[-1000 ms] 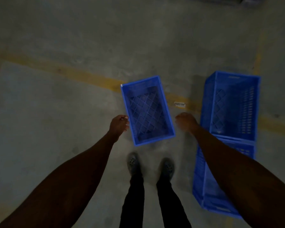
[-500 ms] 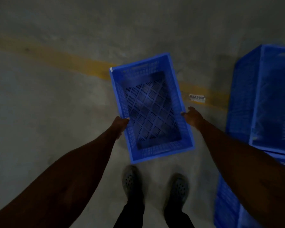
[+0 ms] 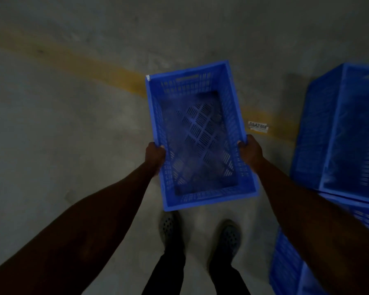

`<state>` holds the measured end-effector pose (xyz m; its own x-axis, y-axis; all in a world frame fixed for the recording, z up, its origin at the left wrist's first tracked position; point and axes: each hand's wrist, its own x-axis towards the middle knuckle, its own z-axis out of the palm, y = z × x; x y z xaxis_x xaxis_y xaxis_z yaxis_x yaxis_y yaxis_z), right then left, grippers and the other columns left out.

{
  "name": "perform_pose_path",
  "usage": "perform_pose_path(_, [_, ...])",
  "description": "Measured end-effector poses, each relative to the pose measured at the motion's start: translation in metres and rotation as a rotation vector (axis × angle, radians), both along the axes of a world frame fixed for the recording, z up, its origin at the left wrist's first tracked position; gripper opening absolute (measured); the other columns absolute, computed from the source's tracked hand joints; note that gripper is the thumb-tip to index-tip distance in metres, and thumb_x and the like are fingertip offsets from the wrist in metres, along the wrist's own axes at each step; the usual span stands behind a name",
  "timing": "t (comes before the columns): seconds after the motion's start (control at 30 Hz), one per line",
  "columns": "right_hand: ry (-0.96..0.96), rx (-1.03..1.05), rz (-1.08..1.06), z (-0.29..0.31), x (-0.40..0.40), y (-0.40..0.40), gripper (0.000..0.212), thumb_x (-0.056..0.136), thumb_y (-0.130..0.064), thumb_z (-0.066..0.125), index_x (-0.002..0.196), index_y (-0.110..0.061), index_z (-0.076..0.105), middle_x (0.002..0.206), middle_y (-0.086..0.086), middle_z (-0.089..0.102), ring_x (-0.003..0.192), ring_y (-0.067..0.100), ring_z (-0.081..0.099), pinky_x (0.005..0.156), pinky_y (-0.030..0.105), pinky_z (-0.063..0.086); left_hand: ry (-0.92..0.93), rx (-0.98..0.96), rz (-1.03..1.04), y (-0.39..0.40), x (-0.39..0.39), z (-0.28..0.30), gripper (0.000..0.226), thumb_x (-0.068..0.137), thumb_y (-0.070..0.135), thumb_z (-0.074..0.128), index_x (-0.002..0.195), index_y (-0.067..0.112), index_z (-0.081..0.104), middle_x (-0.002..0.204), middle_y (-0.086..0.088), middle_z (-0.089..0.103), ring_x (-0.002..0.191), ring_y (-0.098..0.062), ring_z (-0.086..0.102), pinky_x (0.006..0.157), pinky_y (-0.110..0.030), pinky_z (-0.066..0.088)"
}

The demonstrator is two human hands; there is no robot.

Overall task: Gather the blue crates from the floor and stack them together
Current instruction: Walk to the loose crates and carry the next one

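Note:
An empty blue crate (image 3: 197, 137) with a lattice bottom hangs in front of me above the floor, open side up. My left hand (image 3: 155, 155) grips its left long rim. My right hand (image 3: 250, 151) grips the right long rim. At the right edge stands a stack of blue crates (image 3: 345, 133), with another blue crate (image 3: 285, 265) lower down, partly hidden behind my right forearm.
The floor is bare grey concrete with a yellow painted line (image 3: 107, 69) running across it behind the held crate. A small white label (image 3: 258, 126) is stuck on the floor near the line. My two shoes (image 3: 170, 228) stand just below the held crate.
My hands went from beside the crate on the floor to gripping its long rims. The crate has come up off the floor and looks larger and nearer.

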<state>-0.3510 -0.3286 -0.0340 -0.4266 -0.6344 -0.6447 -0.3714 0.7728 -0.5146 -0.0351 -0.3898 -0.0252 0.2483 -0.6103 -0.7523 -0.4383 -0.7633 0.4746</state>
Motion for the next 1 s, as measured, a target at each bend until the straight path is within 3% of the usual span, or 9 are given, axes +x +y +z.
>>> perform_pose_path(0.07, [0.003, -0.024, 0.011, 0.042, 0.005, 0.001, 0.034, 0.095, -0.03, 0.05, 0.113, -0.001, 0.055, 0.096, 0.015, 0.058, 0.085, 0.025, 0.056, 0.068, 0.035, 0.042, 0.012, -0.012, 0.008, 0.003, 0.009, 0.035, 0.057, 0.082, 0.042, 0.054, 0.123, 0.002, 0.052, 0.122, -0.027, 0.061, 0.111, -0.047, 0.062, 0.087, -0.053, 0.055])
perform_pose_path(0.2, [0.026, -0.056, 0.057, 0.153, 0.021, 0.002, 0.029, 0.101, -0.023, 0.047, 0.116, 0.0, 0.055, 0.1, 0.017, 0.059, 0.086, 0.027, 0.057, 0.068, 0.034, 0.041, 0.042, -0.068, 0.044, 0.012, 0.026, 0.142, 0.051, 0.088, 0.045, 0.052, 0.119, 0.004, 0.053, 0.119, -0.027, 0.062, 0.109, -0.046, 0.062, 0.085, -0.053, 0.055])
perform_pose_path(0.37, [0.029, -0.15, 0.079, 0.305, 0.048, 0.007, 0.017, 0.1, -0.021, 0.048, 0.099, -0.006, 0.056, 0.088, 0.015, 0.056, 0.079, 0.026, 0.055, 0.066, 0.033, 0.037, 0.058, -0.237, 0.06, 0.029, 0.048, 0.316, 0.027, 0.105, 0.033, 0.048, 0.111, 0.009, 0.057, 0.106, -0.012, 0.062, 0.094, -0.026, 0.062, 0.081, -0.041, 0.051])
perform_pose_path(0.57, [0.103, -0.284, 0.269, 0.473, 0.088, 0.015, 0.029, 0.1, -0.027, 0.051, 0.114, -0.003, 0.059, 0.101, 0.016, 0.064, 0.087, 0.023, 0.058, 0.07, 0.032, 0.042, 0.045, -0.435, 0.164, 0.072, 0.093, 0.47, 0.034, 0.104, 0.04, 0.048, 0.092, 0.009, 0.056, 0.086, -0.007, 0.059, 0.075, -0.014, 0.056, 0.067, -0.031, 0.045])
perform_pose_path(0.77, [0.061, -0.351, 0.331, 0.596, 0.13, 0.025, 0.034, 0.098, -0.035, 0.051, 0.112, -0.007, 0.064, 0.104, 0.015, 0.068, 0.094, 0.03, 0.064, 0.079, 0.038, 0.052, 0.027, -0.501, 0.344, 0.119, 0.137, 0.574, 0.046, 0.099, 0.055, 0.052, 0.094, 0.01, 0.063, 0.09, -0.009, 0.07, 0.082, -0.023, 0.066, 0.074, -0.039, 0.054])
perform_pose_path(0.87, [0.036, -0.36, 0.388, 0.641, 0.15, 0.031, 0.034, 0.098, -0.036, 0.052, 0.11, -0.007, 0.065, 0.101, 0.013, 0.068, 0.089, 0.026, 0.063, 0.072, 0.03, 0.045, 0.03, -0.538, 0.434, 0.148, 0.156, 0.613, 0.051, 0.094, 0.061, 0.052, 0.096, 0.012, 0.065, 0.095, -0.016, 0.072, 0.085, -0.026, 0.069, 0.079, -0.05, 0.058])
perform_pose_path(1.0, [-0.013, -0.367, 0.476, 0.687, 0.184, 0.041, 0.026, 0.095, -0.033, 0.057, 0.103, -0.011, 0.065, 0.092, 0.008, 0.065, 0.082, 0.022, 0.061, 0.062, 0.026, 0.042, 0.063, -0.586, 0.587, 0.192, 0.183, 0.653, 0.049, 0.092, 0.061, 0.055, 0.101, 0.015, 0.067, 0.098, -0.011, 0.073, 0.093, -0.031, 0.071, 0.083, -0.052, 0.059])
